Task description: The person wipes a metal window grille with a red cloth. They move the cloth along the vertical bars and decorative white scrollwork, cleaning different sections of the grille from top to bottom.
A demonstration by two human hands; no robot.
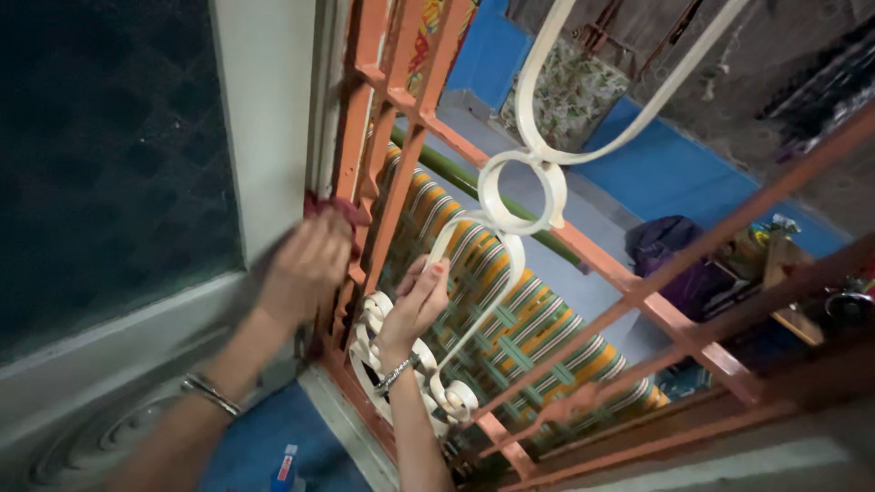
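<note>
Wiping the orange window grille, mid-stroke along its left upright.

Beyond both hands, striped orange-green fabric draped behind the bars. Left hand closed on a red cloth, pressed against the frame; right hand curled around the white scrollwork. Next, probably a firm rub further along. Below the left wrist, a small blue-red package, blurred.

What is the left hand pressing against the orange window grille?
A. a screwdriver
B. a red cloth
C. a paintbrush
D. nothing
B: the left hand presses a red cloth against the orange grille, while the right hand grips the cream scrollwork.
</note>
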